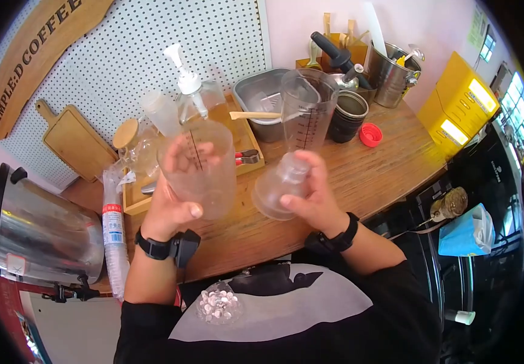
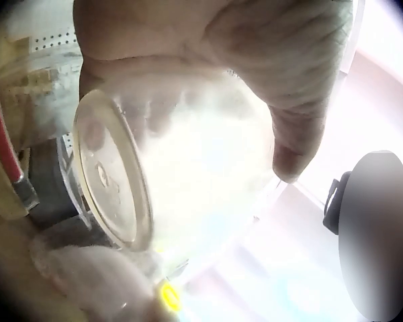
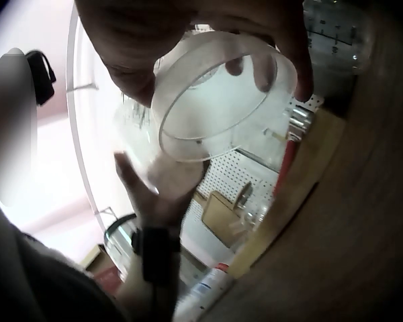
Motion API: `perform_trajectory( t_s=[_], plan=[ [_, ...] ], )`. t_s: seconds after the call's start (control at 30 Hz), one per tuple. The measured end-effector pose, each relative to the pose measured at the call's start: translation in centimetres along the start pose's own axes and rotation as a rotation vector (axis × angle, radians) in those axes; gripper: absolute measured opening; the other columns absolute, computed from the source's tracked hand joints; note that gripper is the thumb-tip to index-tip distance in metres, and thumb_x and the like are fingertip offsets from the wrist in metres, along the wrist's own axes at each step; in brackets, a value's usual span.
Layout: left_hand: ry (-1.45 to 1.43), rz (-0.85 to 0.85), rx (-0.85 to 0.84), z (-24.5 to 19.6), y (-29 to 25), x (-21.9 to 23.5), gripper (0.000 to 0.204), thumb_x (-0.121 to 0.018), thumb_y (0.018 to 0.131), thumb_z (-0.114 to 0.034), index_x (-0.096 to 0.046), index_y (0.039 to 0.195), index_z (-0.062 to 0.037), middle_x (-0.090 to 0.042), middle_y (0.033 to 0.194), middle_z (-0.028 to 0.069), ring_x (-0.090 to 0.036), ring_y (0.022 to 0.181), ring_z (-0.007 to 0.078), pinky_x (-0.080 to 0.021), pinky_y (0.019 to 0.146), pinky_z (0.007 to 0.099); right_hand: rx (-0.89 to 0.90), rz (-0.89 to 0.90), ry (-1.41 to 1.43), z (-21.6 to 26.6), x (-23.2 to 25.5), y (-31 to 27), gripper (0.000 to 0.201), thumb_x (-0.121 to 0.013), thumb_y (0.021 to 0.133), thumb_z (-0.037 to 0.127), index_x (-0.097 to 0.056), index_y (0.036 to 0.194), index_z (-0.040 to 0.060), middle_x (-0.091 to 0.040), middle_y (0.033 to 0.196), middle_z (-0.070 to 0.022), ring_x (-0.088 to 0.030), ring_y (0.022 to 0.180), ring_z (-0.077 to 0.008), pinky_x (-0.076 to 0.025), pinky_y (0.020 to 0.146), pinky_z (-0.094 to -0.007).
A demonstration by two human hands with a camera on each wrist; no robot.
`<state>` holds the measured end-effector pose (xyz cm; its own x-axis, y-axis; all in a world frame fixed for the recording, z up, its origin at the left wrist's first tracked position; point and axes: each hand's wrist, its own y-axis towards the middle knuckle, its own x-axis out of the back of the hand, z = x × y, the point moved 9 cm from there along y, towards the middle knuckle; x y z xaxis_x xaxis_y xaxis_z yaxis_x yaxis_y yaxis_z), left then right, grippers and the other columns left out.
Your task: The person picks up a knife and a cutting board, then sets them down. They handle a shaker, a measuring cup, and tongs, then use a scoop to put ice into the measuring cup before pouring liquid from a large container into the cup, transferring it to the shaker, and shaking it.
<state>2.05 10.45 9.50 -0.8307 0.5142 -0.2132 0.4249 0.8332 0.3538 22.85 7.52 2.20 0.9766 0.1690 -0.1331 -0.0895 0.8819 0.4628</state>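
A clear cup with dark measuring marks (image 1: 213, 182) is gripped by the left hand (image 1: 174, 209), fingers behind its wall and thumb across the front. In the left wrist view the cup's round base (image 2: 111, 178) faces the camera below the left hand (image 2: 215, 47). The right hand (image 1: 318, 200) holds a clear flared piece (image 1: 274, 189) by its narrow upper part, wide rim down, just right of the cup and apart from it. The right wrist view shows the right hand (image 3: 201, 23) round that piece's open rim (image 3: 181, 144), with the left hand (image 3: 154, 201) beyond.
Behind the hands stand a marked clear cup (image 1: 307, 121), a wooden tray (image 1: 134, 200) with a pump bottle (image 1: 210, 109), a grey basin (image 1: 262, 82) and a black ribbed cup (image 1: 348, 118). A red lid (image 1: 370, 134) lies right; stacked plastic cups (image 1: 115, 242) and a steel urn (image 1: 50, 224) are left.
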Motion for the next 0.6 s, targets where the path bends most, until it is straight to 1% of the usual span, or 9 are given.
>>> perform_trajectory(
  t_s=[0.07, 0.13, 0.2, 0.27, 0.3, 0.37, 0.47, 0.57, 0.6],
  plan=[
    [0.031, 0.002, -0.001, -0.8, 1.5, -0.7, 0.106, -0.087, 0.059, -0.027, -0.026, 0.145, -0.0161, -0.042, 0.134, 0.0116, -0.044, 0.124, 0.028, -0.038, 0.104, 0.0431, -0.003, 0.04, -0.116, -1.1, -0.2, -0.6, 0.072, -0.077, 0.074, 0.014, -0.036, 0.134, 0.0093, -0.045, 0.124, -0.0094, -0.045, 0.117, -0.0221, -0.035, 0.102, -0.0351],
    [0.066, -0.001, -0.01, -1.9, 3.3, -1.5, 0.106, -0.087, 0.06, -0.027, -0.025, 0.145, -0.0143, -0.042, 0.133, 0.0117, -0.044, 0.124, 0.0279, -0.038, 0.103, 0.0428, 0.016, 0.193, -0.287, -1.6, -1.4, -0.9, 0.071, -0.077, 0.074, 0.013, -0.038, 0.132, 0.0079, -0.045, 0.123, -0.0121, -0.045, 0.118, -0.0245, -0.036, 0.102, -0.0356],
    [0.187, 0.019, -0.016, -3.0, 5.1, -2.5, 0.105, -0.086, 0.062, -0.027, -0.024, 0.145, -0.0101, -0.044, 0.132, 0.0117, -0.045, 0.124, 0.0275, -0.038, 0.103, 0.0423, -0.003, 0.192, -0.251, -2.2, -1.4, -0.8, 0.071, -0.077, 0.074, 0.014, -0.038, 0.132, 0.0076, -0.045, 0.123, -0.0146, -0.046, 0.118, -0.0275, -0.036, 0.102, -0.0363],
    [0.286, 0.014, -0.046, -3.7, 6.7, -2.4, 0.104, -0.086, 0.062, -0.027, -0.025, 0.144, -0.0048, -0.045, 0.132, 0.0133, -0.045, 0.125, 0.0276, -0.037, 0.103, 0.0416, -0.004, 0.232, -0.32, -2.5, -1.5, -0.6, 0.073, -0.076, 0.076, 0.004, -0.033, 0.135, 0.0107, -0.041, 0.124, -0.0057, -0.042, 0.119, -0.0165, -0.035, 0.101, -0.0317],
    [0.4, 0.034, -0.047, -4.1, 7.4, -2.7, 0.106, -0.086, 0.062, -0.033, -0.025, 0.145, -0.0051, -0.045, 0.133, 0.0133, -0.045, 0.124, 0.027, -0.037, 0.103, 0.0404, -0.002, 0.236, -0.318, -2.6, -1.5, -0.6, 0.073, -0.076, 0.076, 0.004, -0.033, 0.135, 0.0107, -0.041, 0.124, -0.0057, -0.042, 0.119, -0.0165, -0.035, 0.101, -0.0317],
    [0.517, 0.05, -0.05, -5.2, 8.7, -3.3, 0.108, -0.085, 0.062, -0.04, -0.025, 0.145, -0.0054, -0.044, 0.134, 0.0133, -0.046, 0.124, 0.0264, -0.037, 0.103, 0.0392, -0.038, 0.188, -0.326, -3.2, -0.9, -0.5, 0.065, -0.076, 0.076, 0.017, -0.042, 0.13, 0.007, -0.047, 0.122, -0.0158, -0.047, 0.116, -0.0313, -0.038, 0.1, -0.0369],
    [0.615, 0.139, -0.013, -5.6, 10.4, -4.4, 0.106, -0.086, 0.062, -0.037, -0.027, 0.144, -0.0035, -0.045, 0.134, 0.014, -0.045, 0.124, 0.0254, -0.035, 0.105, 0.0368, -0.048, 0.322, -0.464, -2.2, -1.8, -0.4, 0.061, -0.075, 0.077, 0.017, -0.044, 0.128, 0.0059, -0.049, 0.12, -0.0161, -0.048, 0.115, -0.0319, -0.039, 0.099, -0.0375],
    [0.795, 0.202, -0.039, -5.9, 11.6, -4.9, 0.105, -0.086, 0.063, -0.036, -0.028, 0.144, -0.0026, -0.046, 0.133, 0.0143, -0.045, 0.123, 0.0242, -0.034, 0.105, 0.0353, -0.041, 0.33, -0.425, -1.9, -1.9, -0.2, 0.06, -0.074, 0.077, 0.017, -0.045, 0.128, 0.0054, -0.05, 0.12, -0.0166, -0.049, 0.114, -0.0326, -0.04, 0.098, -0.0383],
    [0.931, 0.201, -0.059, -6.3, 11.9, -5.2, 0.102, -0.084, 0.063, -0.033, -0.03, 0.143, -0.0008, -0.048, 0.129, 0.0185, -0.048, 0.12, 0.0277, -0.038, 0.102, 0.0364, -0.04, 0.332, -0.423, -2.0, -1.9, -0.2, 0.06, -0.074, 0.077, 0.017, -0.045, 0.128, 0.0054, -0.05, 0.12, -0.0166, -0.049, 0.114, -0.0326, -0.04, 0.098, -0.0383]
  ],
)
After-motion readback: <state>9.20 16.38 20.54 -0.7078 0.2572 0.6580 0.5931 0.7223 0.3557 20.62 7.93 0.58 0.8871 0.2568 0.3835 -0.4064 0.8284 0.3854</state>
